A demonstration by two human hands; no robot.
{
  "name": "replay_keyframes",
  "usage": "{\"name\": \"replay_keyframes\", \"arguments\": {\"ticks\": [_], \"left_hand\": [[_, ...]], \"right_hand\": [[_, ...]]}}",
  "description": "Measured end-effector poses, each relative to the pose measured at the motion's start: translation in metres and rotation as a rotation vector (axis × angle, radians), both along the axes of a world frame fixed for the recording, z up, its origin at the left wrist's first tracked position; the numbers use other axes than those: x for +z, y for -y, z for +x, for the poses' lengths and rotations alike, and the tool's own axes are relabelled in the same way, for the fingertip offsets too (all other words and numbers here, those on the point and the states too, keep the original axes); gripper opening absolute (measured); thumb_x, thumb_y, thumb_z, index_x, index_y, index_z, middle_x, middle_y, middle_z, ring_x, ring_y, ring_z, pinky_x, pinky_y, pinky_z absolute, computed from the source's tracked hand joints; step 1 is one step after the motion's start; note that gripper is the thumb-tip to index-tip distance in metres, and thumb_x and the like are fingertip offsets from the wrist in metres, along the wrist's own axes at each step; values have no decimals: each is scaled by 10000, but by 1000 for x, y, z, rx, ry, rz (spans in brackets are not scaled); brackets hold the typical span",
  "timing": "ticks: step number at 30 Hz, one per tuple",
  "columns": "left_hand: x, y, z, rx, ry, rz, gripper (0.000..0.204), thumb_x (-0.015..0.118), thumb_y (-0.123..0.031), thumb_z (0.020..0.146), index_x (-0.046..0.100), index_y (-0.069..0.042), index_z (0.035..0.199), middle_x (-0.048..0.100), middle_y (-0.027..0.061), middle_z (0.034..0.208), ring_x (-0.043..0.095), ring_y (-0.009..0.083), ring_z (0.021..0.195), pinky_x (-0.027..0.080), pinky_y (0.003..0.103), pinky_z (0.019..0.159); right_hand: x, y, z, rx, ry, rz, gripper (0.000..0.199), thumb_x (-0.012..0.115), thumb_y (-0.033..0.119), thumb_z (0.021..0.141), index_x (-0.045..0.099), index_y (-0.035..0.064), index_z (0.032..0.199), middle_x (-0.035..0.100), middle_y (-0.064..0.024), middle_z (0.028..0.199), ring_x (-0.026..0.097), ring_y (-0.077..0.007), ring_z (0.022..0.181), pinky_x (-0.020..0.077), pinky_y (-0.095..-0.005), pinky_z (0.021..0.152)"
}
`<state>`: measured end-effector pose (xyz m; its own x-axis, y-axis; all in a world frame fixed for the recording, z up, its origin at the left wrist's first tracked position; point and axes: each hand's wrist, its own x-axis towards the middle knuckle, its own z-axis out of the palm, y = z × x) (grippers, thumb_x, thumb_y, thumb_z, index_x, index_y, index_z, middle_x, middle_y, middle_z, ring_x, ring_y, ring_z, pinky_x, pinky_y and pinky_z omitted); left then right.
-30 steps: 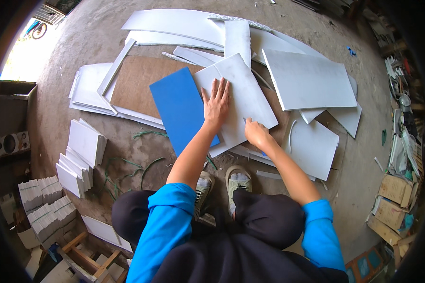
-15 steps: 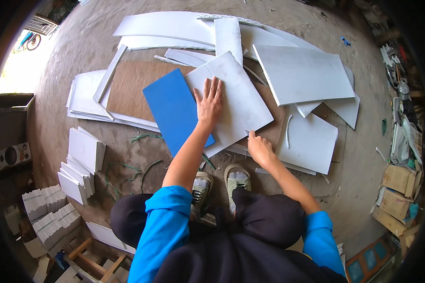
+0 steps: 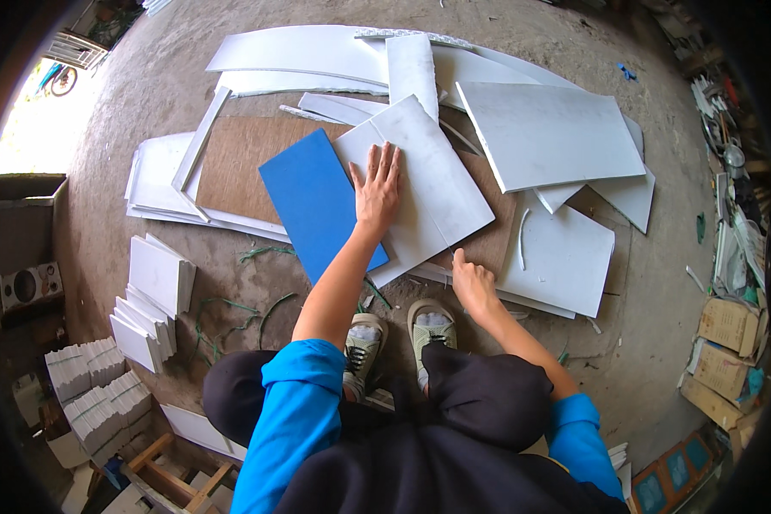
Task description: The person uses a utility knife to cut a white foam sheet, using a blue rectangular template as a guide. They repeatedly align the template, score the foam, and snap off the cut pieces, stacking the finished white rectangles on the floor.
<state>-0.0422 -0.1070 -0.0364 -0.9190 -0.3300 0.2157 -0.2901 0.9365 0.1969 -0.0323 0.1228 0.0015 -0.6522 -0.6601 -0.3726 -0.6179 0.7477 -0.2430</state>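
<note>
My left hand (image 3: 378, 190) lies flat with its fingers a little spread on a white foam-like board (image 3: 441, 193). A thin straight line runs down this board to its near edge. Beneath my left wrist, a blue board (image 3: 321, 201) overlaps the white one's left side. At the line's near end, just off the board's edge, my right hand (image 3: 475, 281) is closed around a small knife (image 3: 453, 251). Only the tip shows; my fingers hide the rest. A brown wooden sheet (image 3: 248, 167) lies under the boards.
More white boards (image 3: 548, 137) and offcuts lie around on the concrete floor. Stacked white panels (image 3: 161, 274) and green string (image 3: 270, 319) are at the near left. Cardboard boxes (image 3: 721, 368) stand along the right, a speaker (image 3: 31, 287) at the left. My shoes (image 3: 430, 330) are close to the board.
My right hand has drawn the knife slightly toward me, from on the white board to just past its near edge. The line now reaches that edge. My left hand stays put.
</note>
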Motion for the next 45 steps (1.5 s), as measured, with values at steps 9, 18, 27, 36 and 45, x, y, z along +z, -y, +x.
{"name": "replay_keyframes", "arguments": {"ticks": [9, 18, 27, 36, 45], "left_hand": [[3, 21, -14, 75, -81, 150, 592, 559, -275, 799, 322, -87, 1308, 315, 135, 1325, 265, 309, 1258, 193, 528, 1024], [4, 85, -37, 76, -167, 174, 726, 687, -477, 662, 459, 15, 1145, 422, 169, 1086, 382, 327, 1037, 283, 464, 930], [33, 109, -58, 94, 205, 631, 849, 772, -543, 505, 477, 52, 1033, 569, 240, 980, 558, 349, 942, 445, 391, 806], [157, 75, -53, -125, 114, 501, 657, 680, -550, 630, 577, 22, 936, 620, 159, 902, 596, 293, 869, 392, 423, 812], [277, 16, 1, -146, -412, -70, 480, 722, -436, 595, 542, -56, 827, 585, 66, 844, 507, 221, 904, 289, 448, 791]], "right_hand": [[35, -7, -26, -76, 143, 36, 230, 415, 237, 892, 455, 18, 951, 608, -238, 702, 610, -406, 719, 470, -519, 640], [23, 79, -109, -277, 281, -352, 266, 443, 252, 888, 442, 5, 986, 577, -276, 741, 565, -435, 761, 442, -505, 649], [-15, 96, -131, -121, 130, -649, 281, 443, 120, 868, 389, -21, 1104, 583, -203, 892, 561, -336, 758, 455, -416, 694], [112, 81, -110, -207, 232, -614, 283, 397, 175, 913, 385, 73, 1177, 593, -188, 817, 583, -376, 762, 463, -452, 706], [203, 56, -84, -76, -264, -887, 290, 430, 188, 901, 437, 24, 1139, 567, -230, 994, 533, -413, 928, 441, -449, 759]]}}
